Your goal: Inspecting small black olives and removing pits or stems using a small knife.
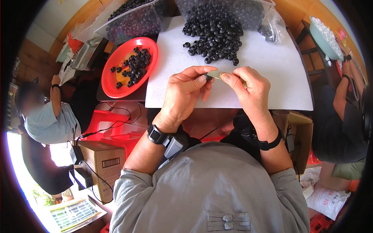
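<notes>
My left hand [180, 91] is closed, pinching a small round black plastic piece [208, 77] between thumb and fingertips. My right hand [253, 87] grips a thin, pale flat blade-like tool [214, 73], its tip against the black piece. Both hands hover over the near part of a white foam sheet [272, 73]. Beyond them, a heap of similar black pieces [213, 33] lies loose on that sheet. To the left, a red oval plate [108, 85] holds more black pieces, partly over an orange patch.
Two clear plastic tubs of black pieces, one at the back left [134, 25] and one behind the heap [252, 15], line the far edge. A plastic bag [274, 27] sits at right. People work at both sides; a cardboard box [101, 163] stands lower left.
</notes>
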The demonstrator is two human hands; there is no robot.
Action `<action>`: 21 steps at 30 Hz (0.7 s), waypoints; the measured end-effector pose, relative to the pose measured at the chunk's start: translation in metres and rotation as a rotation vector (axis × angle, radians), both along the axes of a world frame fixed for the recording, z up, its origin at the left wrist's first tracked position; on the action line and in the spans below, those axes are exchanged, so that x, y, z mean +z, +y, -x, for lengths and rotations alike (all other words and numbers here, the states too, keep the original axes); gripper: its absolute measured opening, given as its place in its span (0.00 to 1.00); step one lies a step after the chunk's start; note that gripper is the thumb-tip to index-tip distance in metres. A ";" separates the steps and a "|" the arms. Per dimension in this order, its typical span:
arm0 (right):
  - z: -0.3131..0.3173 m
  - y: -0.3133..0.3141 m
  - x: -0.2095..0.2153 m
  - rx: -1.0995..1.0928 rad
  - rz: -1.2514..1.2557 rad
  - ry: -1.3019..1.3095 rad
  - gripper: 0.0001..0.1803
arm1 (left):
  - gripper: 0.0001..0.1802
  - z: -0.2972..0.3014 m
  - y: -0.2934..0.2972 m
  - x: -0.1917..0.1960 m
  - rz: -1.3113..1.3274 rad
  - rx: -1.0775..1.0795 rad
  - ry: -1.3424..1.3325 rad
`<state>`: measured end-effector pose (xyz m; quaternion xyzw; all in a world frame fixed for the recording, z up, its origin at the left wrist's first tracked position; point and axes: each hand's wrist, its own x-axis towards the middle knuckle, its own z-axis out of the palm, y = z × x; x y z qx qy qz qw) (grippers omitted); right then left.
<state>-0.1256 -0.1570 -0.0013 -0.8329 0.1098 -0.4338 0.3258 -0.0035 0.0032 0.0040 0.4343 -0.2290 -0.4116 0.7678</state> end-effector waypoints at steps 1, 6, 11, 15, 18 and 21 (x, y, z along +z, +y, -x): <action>0.001 -0.001 0.001 0.000 -0.002 0.002 0.18 | 0.14 0.001 0.000 0.001 -0.002 0.000 0.002; 0.007 -0.002 -0.001 0.150 -0.118 -0.036 0.14 | 0.15 0.004 -0.002 0.007 -0.043 0.042 0.021; 0.001 -0.003 -0.001 0.058 -0.314 -0.123 0.14 | 0.15 0.001 0.000 0.000 0.038 0.021 0.017; 0.001 -0.001 -0.001 0.024 -0.189 -0.051 0.15 | 0.16 0.002 0.001 0.000 0.035 0.029 0.009; 0.001 -0.001 -0.001 0.016 -0.164 -0.009 0.16 | 0.16 0.003 0.001 0.001 0.030 0.027 0.016; 0.000 0.000 -0.001 0.010 -0.114 -0.029 0.16 | 0.16 0.004 0.001 0.001 0.028 0.030 0.007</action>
